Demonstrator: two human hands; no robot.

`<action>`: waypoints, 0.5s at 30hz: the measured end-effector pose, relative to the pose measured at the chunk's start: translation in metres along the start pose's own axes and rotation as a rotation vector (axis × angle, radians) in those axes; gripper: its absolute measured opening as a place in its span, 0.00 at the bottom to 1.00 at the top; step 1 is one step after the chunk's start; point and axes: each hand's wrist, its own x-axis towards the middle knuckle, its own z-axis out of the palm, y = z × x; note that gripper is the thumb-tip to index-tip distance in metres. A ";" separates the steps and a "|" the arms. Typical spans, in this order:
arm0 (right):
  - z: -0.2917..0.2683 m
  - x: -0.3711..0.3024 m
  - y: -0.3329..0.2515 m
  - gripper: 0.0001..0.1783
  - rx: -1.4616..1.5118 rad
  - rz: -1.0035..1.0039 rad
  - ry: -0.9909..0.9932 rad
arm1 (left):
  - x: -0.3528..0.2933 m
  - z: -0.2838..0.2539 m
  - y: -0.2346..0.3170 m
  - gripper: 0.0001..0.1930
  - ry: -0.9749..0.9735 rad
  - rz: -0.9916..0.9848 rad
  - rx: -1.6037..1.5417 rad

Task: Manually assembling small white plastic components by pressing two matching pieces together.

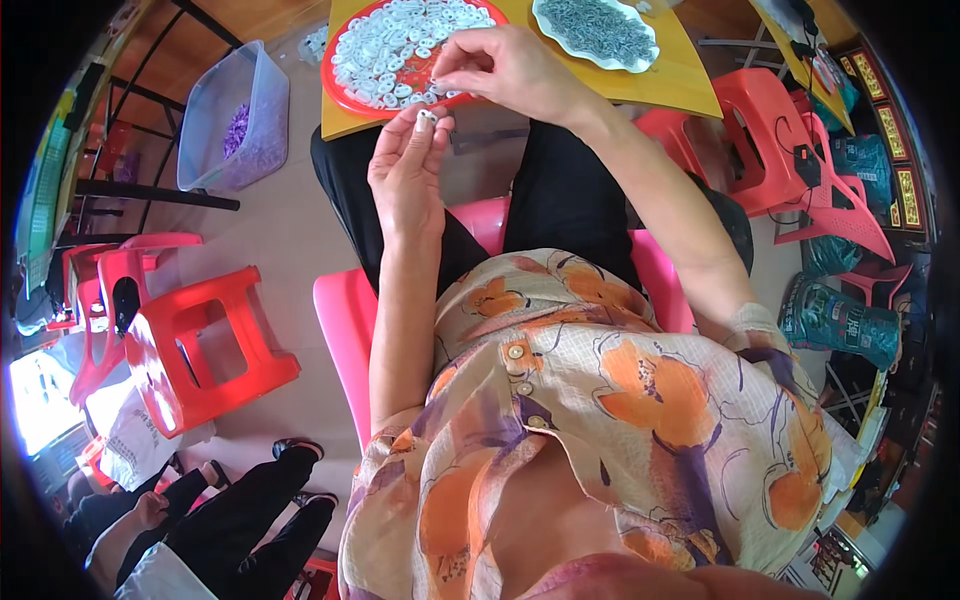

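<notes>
Left hand [408,168] clamped on a small white piece [427,115], right hand [508,72] pinched together just beside, any hold unclear.

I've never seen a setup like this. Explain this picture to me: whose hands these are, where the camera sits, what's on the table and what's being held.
There is no robot here, just a person's bare left hand and right hand. The single picture comes from a wide fisheye camera on that person's head, looking down, so straight edges bend near the rim and the floral shirt fills the lower part.

On the yellow table sit a round red tray of small white oval pieces and a scalloped white plate of small grey pieces.

The left fingers hold a small white piece near the tray's edge. The right thumb and index finger come together beside it; whether they grip something is too small to tell.
</notes>
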 end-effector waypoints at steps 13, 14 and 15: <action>0.007 -0.035 -0.035 0.12 -0.094 -0.109 0.133 | -0.018 0.021 0.014 0.11 0.016 0.008 0.138; 0.007 -0.035 -0.035 0.13 -0.111 -0.107 0.132 | -0.018 0.020 0.013 0.11 0.016 0.005 0.140; 0.008 -0.035 -0.035 0.13 -0.111 -0.103 0.133 | -0.018 0.017 0.012 0.12 -0.004 0.006 0.164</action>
